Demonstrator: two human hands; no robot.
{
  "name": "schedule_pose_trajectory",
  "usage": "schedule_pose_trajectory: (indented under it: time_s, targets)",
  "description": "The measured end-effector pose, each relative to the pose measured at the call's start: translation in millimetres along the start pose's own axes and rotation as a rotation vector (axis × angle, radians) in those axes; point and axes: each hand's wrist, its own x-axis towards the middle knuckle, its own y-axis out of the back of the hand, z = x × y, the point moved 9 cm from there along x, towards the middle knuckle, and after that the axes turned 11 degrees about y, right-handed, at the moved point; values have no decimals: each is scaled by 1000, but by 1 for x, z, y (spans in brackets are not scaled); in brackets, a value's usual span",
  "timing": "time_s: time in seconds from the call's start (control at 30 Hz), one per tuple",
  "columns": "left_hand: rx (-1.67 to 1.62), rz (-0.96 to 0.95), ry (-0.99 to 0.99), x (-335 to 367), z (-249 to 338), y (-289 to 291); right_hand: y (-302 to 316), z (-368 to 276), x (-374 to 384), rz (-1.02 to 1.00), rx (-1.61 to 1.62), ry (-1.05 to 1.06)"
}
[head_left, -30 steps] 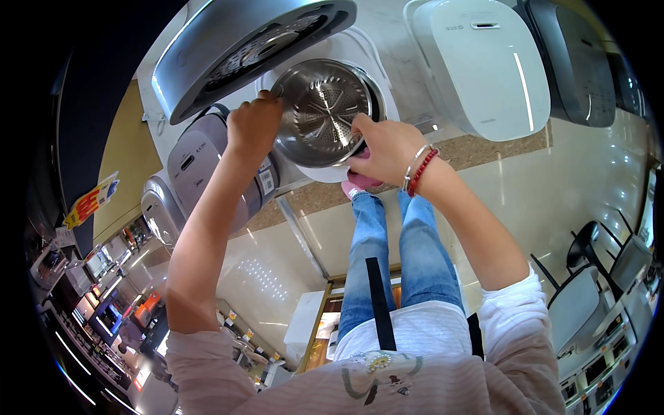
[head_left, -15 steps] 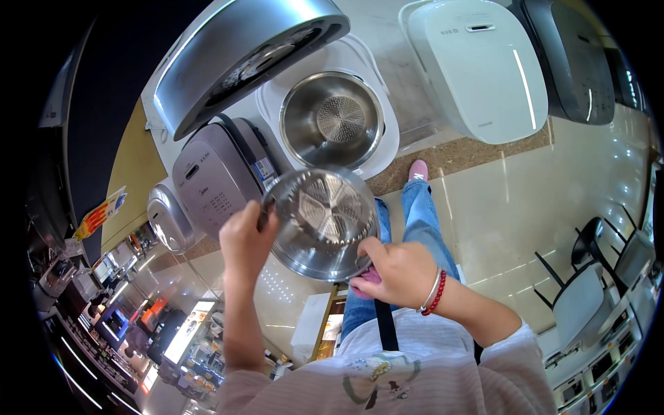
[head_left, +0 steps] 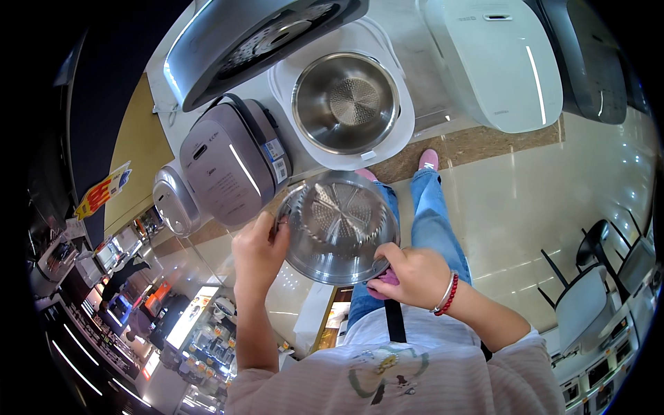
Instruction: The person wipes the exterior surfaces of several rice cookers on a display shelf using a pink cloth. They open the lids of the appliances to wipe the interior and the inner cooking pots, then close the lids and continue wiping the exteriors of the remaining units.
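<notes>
Head view: the open cooker (head_left: 283, 93), a white body with its silver lid (head_left: 207, 55) raised, serves as the landmark. A closed white cooker (head_left: 494, 69) stands to its right; a closed grey cooker (head_left: 225, 155) stands just beside it on the left, slightly nearer the person.

Change of state: one second earlier the steel basket (head_left: 339, 228) was over the open cooker's mouth; it is now clear of that mouth, held up on the person's side of the cooker. As a result, the inner pot (head_left: 311, 104), seated in the open cooker, is uncovered, and its dimpled floor shows. Since the half-second mark the basket has remained apart from the open cooker.

Basket position: it is suspended between the two hands, in front of the open cooker (its perforated base shows as radial segments). The left hand (head_left: 261, 249) grips its left edge, thumb toward the rim. The right hand (head_left: 418, 277) grasps its lower right edge and also encloses a small pink item (head_left: 384, 282) (its kind cannot be determined). Neither hand touches the open cooker.
</notes>
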Motion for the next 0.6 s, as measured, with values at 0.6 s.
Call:
schedule_pose_trajectory:
  time_s: [0.6]
  targets:
    - [-87,182,-82,91,8,21,63,16,86,86,-255,1]
